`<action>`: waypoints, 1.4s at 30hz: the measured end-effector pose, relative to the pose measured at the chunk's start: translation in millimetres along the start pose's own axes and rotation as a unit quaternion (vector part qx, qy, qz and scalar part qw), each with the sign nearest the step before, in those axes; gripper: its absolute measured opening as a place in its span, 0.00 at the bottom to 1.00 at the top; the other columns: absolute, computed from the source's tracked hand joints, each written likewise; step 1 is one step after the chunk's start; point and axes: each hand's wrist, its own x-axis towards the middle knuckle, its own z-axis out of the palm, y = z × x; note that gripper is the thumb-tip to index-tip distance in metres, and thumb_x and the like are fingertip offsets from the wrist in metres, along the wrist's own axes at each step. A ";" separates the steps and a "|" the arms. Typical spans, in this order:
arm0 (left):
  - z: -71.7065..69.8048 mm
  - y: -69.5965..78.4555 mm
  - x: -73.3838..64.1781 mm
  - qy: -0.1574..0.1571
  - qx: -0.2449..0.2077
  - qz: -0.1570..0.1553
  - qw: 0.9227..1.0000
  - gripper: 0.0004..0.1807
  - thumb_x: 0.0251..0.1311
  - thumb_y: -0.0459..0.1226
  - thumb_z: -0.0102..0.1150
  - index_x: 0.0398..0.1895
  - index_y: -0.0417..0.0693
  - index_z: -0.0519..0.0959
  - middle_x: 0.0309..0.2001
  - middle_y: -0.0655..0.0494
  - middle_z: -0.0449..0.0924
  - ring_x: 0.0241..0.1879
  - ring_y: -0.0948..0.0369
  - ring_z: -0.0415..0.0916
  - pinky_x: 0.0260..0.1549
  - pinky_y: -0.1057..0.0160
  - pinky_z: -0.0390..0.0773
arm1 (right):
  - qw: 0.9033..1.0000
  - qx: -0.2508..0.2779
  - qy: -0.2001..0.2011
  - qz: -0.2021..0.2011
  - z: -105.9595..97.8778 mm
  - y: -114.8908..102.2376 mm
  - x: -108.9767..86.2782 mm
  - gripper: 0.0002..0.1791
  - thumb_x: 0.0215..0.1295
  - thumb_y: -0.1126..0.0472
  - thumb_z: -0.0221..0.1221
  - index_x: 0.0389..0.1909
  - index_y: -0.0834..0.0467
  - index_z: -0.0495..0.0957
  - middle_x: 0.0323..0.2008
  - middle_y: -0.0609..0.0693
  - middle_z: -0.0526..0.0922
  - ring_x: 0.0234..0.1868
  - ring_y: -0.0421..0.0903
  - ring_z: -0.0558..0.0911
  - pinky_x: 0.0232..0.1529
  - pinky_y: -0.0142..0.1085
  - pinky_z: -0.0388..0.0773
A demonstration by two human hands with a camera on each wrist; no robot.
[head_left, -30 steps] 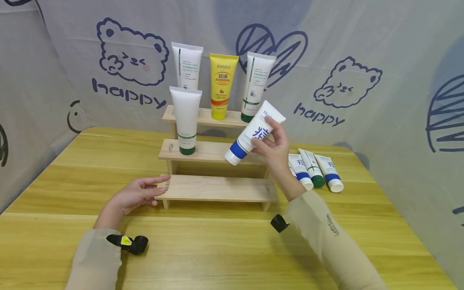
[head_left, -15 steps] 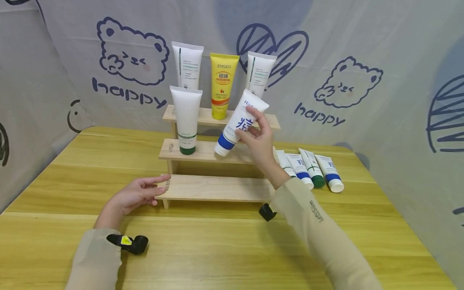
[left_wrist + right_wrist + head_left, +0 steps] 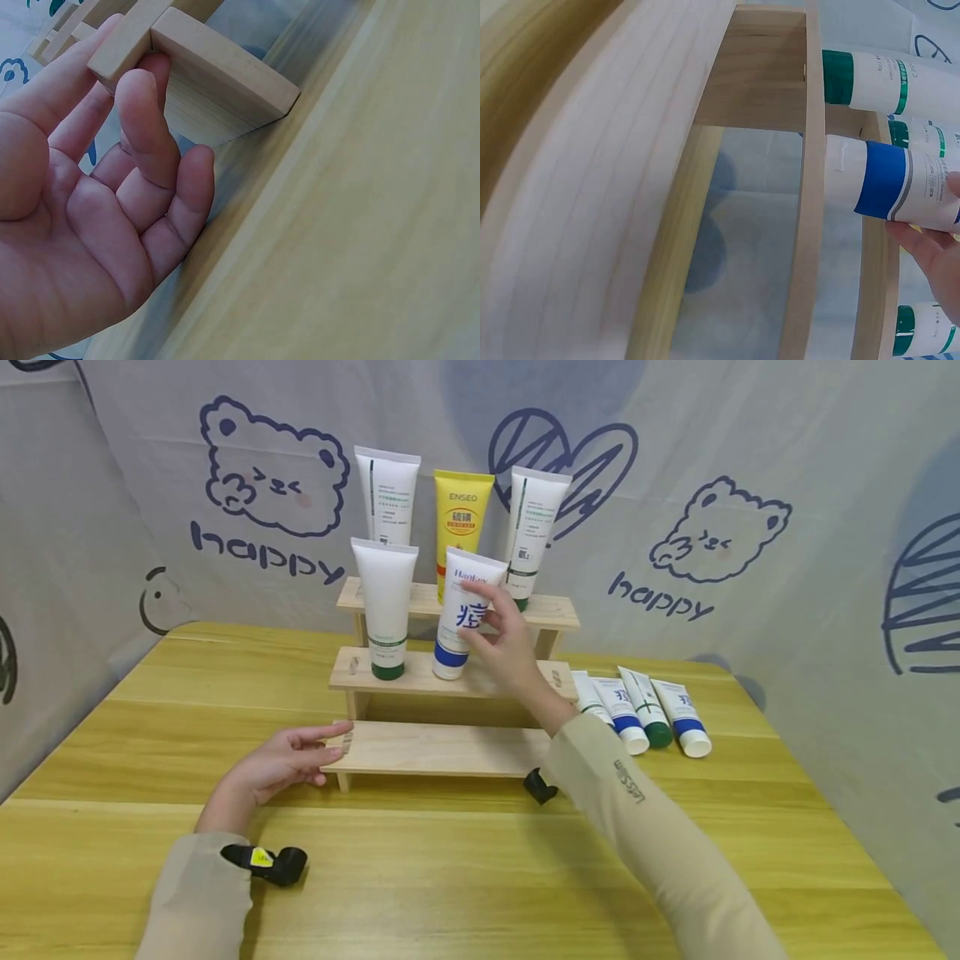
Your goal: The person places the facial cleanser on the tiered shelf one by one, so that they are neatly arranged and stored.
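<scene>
1. Grip of the left hand (image 3: 281,760): thumb and fingers lightly clamped on the left end of the lowest tier of a stepped, pale-wood stand (image 3: 450,750); slackened, it might let a knock shift the stand.
2. Grip of the right hand (image 3: 510,647): clamped on a white, blue-banded squeeze tube (image 3: 453,618), nearly upright at the middle tier; full seating uncertain. Released off-level, the tube could topple; swung left, it could nudge the white, green-capped tube (image 3: 385,610).
3. Compared with half a second earlier: left hand unmoved; held tube straighter, farther left, now hiding much of the yellow plastic tube (image 3: 461,514) behind.
</scene>
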 end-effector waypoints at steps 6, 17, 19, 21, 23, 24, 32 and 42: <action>-0.3 -1.0 -1.2 -0.001 0.000 0.002 1.000 0.28 0.57 0.35 0.57 0.62 0.40 0.64 0.67 0.38 0.41 0.25 0.65 0.69 0.28 0.68 0.75 | 0.999 -0.001 -0.035 0.025 4.3 -0.9 3.0 0.26 0.56 0.80 0.51 0.57 0.66 0.63 0.55 0.60 0.64 0.51 0.55 0.72 0.42 0.37 0.76; 0.0 -1.9 -2.9 -0.003 0.005 0.005 1.000 0.30 0.58 0.35 0.56 0.63 0.36 0.59 0.67 0.39 0.42 0.29 0.64 0.69 0.29 0.67 0.76 | 0.999 -0.017 -0.033 0.030 3.1 1.9 -5.7 0.22 0.51 0.83 0.54 0.49 0.70 0.69 0.54 0.60 0.62 0.56 0.52 0.68 0.48 0.36 0.72; -0.2 -1.9 -3.0 -0.002 0.006 0.005 1.000 0.30 0.58 0.35 0.56 0.63 0.36 0.59 0.67 0.39 0.43 0.29 0.64 0.69 0.29 0.67 0.76 | 0.999 -0.020 -0.035 0.033 1.0 2.2 -9.1 0.23 0.50 0.81 0.56 0.50 0.70 0.69 0.57 0.59 0.60 0.56 0.52 0.67 0.48 0.37 0.72; -0.3 -1.7 -3.1 -0.002 0.005 0.005 1.000 0.30 0.58 0.35 0.56 0.63 0.37 0.60 0.67 0.39 0.43 0.29 0.64 0.69 0.29 0.68 0.75 | 0.999 -0.025 -0.033 0.035 -1.6 2.3 -12.8 0.23 0.50 0.80 0.57 0.50 0.70 0.69 0.59 0.60 0.59 0.57 0.52 0.65 0.49 0.39 0.71; -0.7 -1.7 -3.1 -0.003 0.004 0.004 1.000 0.30 0.58 0.35 0.56 0.63 0.38 0.61 0.67 0.39 0.43 0.27 0.65 0.69 0.28 0.68 0.75 | 0.999 -0.027 -0.029 0.035 -4.5 1.0 -16.7 0.22 0.50 0.81 0.57 0.50 0.71 0.69 0.60 0.61 0.60 0.58 0.52 0.64 0.50 0.41 0.70; -0.9 -1.7 -3.0 -0.003 0.003 0.005 1.000 0.29 0.58 0.35 0.56 0.63 0.38 0.61 0.67 0.39 0.43 0.26 0.65 0.68 0.28 0.68 0.75 | 0.999 -0.029 -0.027 0.035 -5.8 -0.3 -18.7 0.22 0.50 0.81 0.56 0.49 0.72 0.70 0.59 0.63 0.60 0.58 0.53 0.64 0.50 0.43 0.70; -1.3 -1.4 -1.8 -0.008 0.005 0.007 1.000 0.29 0.58 0.35 0.56 0.63 0.38 0.61 0.67 0.39 0.42 0.24 0.65 0.68 0.28 0.68 0.75 | 0.999 -0.040 -0.020 0.010 -14.5 -21.7 -32.5 0.18 0.48 0.85 0.53 0.44 0.79 0.69 0.48 0.71 0.68 0.50 0.62 0.69 0.47 0.52 0.71; 0.2 -0.8 -0.1 -0.010 0.005 0.006 1.000 0.29 0.58 0.35 0.56 0.63 0.39 0.62 0.66 0.39 0.43 0.23 0.65 0.68 0.28 0.68 0.75 | 0.998 -0.054 -0.008 0.035 -36.1 6.8 -52.4 0.16 0.49 0.82 0.57 0.42 0.74 0.72 0.43 0.66 0.75 0.45 0.57 0.74 0.43 0.47 0.74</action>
